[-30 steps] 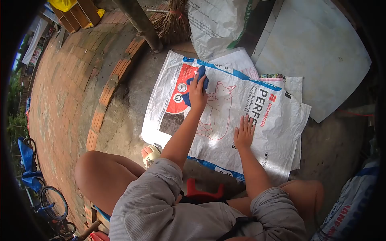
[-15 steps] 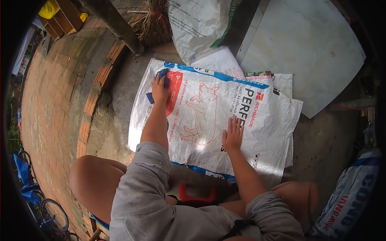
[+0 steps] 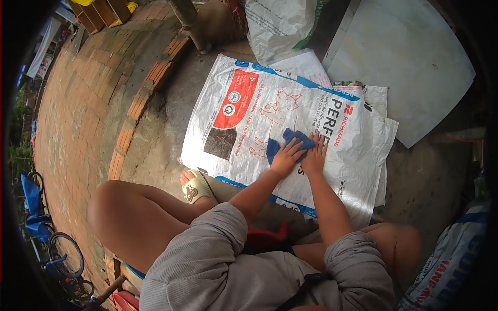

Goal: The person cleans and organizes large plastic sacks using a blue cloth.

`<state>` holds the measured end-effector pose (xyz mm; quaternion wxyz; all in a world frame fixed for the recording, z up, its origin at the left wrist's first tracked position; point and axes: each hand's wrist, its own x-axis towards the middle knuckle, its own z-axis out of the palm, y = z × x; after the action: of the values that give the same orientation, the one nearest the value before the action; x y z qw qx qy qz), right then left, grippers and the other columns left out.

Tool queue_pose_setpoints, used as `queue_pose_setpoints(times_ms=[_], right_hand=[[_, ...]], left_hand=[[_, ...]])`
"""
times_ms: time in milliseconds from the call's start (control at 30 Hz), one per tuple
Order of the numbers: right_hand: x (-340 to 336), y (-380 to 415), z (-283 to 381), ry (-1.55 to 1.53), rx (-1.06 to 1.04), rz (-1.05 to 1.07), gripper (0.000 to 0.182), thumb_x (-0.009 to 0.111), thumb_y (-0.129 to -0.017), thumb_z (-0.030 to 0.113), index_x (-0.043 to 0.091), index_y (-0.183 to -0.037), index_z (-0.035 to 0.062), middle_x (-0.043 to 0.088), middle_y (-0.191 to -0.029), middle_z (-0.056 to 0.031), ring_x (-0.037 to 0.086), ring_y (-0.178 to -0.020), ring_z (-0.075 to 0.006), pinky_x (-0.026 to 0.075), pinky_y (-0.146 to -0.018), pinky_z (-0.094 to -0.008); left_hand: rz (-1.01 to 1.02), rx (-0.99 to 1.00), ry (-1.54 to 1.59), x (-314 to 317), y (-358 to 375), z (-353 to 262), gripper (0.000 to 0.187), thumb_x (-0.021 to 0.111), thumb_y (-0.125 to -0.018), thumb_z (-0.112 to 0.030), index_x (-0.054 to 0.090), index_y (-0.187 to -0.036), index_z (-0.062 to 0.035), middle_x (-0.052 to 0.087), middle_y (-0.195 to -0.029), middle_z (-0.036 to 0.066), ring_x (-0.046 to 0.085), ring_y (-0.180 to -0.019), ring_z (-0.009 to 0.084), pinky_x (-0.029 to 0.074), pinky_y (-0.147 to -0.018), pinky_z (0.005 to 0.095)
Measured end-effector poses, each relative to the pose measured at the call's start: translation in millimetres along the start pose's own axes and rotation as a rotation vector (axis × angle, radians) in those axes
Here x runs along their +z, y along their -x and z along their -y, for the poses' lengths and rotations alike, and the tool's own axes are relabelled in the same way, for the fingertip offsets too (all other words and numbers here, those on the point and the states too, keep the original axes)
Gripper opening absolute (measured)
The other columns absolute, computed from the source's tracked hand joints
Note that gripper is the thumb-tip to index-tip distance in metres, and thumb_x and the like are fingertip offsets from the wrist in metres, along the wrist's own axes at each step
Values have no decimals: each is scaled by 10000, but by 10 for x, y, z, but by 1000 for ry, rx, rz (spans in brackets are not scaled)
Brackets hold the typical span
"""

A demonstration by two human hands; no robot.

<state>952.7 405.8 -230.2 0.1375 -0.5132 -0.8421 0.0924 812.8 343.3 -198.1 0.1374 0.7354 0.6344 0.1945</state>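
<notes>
A white woven feed sack [image 3: 233,150] with a red pig drawing and red and blue print lies flat on the ground before me. My left hand [image 3: 287,158] presses a crumpled blue cloth [image 3: 291,139] against the sack's middle, its fingers over the cloth. Right beside it, my right hand [image 3: 314,156] rests palm down on the sack with fingers stretched out, close to the cloth's right edge. Part of the cloth is hidden beneath my left hand.
More sacks [image 3: 386,109] lie under the printed one. Behind are another white sack [image 3: 282,26] and a large grey sheet [image 3: 399,67]. A brick edge [image 3: 140,103] runs along the left. A filled sack [image 3: 446,259] stands at the lower right; my sandal [image 3: 197,189] touches the near side.
My left hand has swept the blue cloth from the sack's upper left to its middle, beside my right hand. The red panel is uncovered. My view has shifted slightly.
</notes>
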Motion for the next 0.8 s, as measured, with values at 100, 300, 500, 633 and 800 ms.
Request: queue_pose_setpoints(times_ms=[100,300,500,633,800], right_hand=[[-28,-17,-10,32,13,38,661,454,-953,351,241,-1517,80,180,-1589,-148,149,-1466,-348,113,-1175,-507],[-185,-213,-116,-63,77,454,774,451,-947,502,136,-1543,122,85,-1609,-139,87,-1476,-354,87,-1178,-520],[-450,173,294,94,215,292,744,517,-929,441,199,-1536,151,113,-1605,-139,134,-1466,-360,129,-1162,-551],[-168,511,310,144,306,230,663,474,-957,367,209,-1535,178,139,-1600,-138,142,-1466,-357,135,-1157,-562],[-189,472,58,3,233,397,627,373,-990,418,121,-1549,287,53,-1614,-128,82,-1470,-387,104,-1168,-540]], left_hand=[[-73,-123,-128,-548,251,535,562,609,-743,-7,589,-1272,-195,425,-1473,49,324,-1404,314,270,-1153,481],[-397,-692,-312,-1488,906,1951,547,535,-788,36,577,-1291,-174,475,-1419,137,401,-1337,392,299,-1109,534],[-729,-468,-191,-1281,362,1089,562,557,-759,72,552,-1289,-117,449,-1416,189,410,-1315,403,327,-1102,474],[-173,71,-5,-286,401,-193,460,538,-838,-61,561,-1287,-160,432,-1442,135,395,-1348,362,327,-1112,508],[-84,146,-121,-72,1092,-58,363,509,-890,-195,601,-1241,-182,431,-1459,102,417,-1346,313,352,-1099,484]])
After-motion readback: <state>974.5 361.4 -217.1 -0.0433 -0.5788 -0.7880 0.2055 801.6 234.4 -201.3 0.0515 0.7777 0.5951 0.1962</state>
